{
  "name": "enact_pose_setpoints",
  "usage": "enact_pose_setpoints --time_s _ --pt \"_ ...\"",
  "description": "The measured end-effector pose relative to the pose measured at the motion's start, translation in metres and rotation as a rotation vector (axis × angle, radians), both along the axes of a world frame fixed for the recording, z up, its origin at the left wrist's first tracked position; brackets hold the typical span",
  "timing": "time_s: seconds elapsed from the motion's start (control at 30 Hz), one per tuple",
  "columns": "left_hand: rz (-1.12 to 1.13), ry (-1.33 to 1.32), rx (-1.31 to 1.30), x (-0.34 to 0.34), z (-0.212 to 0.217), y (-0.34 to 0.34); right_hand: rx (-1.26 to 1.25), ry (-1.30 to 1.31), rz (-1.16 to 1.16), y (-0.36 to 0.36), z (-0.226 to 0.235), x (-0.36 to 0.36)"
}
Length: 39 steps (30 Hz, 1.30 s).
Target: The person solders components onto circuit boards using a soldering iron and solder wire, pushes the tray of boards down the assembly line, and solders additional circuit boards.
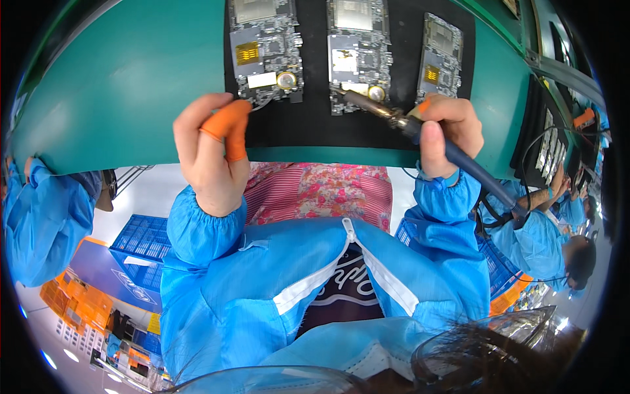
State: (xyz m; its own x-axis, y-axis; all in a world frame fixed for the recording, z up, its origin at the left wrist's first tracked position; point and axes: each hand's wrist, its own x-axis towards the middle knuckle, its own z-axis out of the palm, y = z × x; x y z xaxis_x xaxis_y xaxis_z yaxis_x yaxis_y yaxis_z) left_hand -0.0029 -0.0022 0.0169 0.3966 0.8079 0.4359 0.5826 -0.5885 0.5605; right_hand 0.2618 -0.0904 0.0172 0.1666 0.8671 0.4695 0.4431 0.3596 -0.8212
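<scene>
My right hand [446, 131] grips a soldering iron [387, 118] with a blue handle; its metal tip reaches the lower edge of the middle circuit board [357, 52], beside a round coin cell. My left hand [213, 148], with orange finger cots on two fingers, pinches a thin wire near the bottom of the left circuit board [266, 56]. A third circuit board [440, 59] lies to the right. All three boards rest on a black mat [315, 125] on the green bench [125, 79].
The iron's cord [499, 190] trails right and down off the bench. People in blue coats sit at the left [46, 217] and the right [545, 243]. Blue crates [144, 240] and orange bins [75, 299] stand on the floor. A rack of boards [548, 141] sits at the right.
</scene>
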Motion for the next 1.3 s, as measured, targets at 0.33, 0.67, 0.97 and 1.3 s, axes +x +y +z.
enact_pose_setpoints --time_s 0.33,0.67,0.97,1.3 --pt "-0.021 0.056 -0.032 -0.011 -0.004 0.005 -0.046 0.066 0.066 0.018 -0.009 -0.028" --pt "-0.05 0.075 -0.099 -0.014 -0.01 0.0 -0.037 0.064 0.114 0.03 -0.017 -0.037" --pt "-0.07 0.071 -0.108 -0.01 -0.013 0.004 -0.021 0.019 0.117 0.034 -0.017 -0.038" --pt "0.028 -0.09 -0.182 -0.01 0.0 -0.006 -0.187 0.248 -0.008 0.001 0.004 -0.008"
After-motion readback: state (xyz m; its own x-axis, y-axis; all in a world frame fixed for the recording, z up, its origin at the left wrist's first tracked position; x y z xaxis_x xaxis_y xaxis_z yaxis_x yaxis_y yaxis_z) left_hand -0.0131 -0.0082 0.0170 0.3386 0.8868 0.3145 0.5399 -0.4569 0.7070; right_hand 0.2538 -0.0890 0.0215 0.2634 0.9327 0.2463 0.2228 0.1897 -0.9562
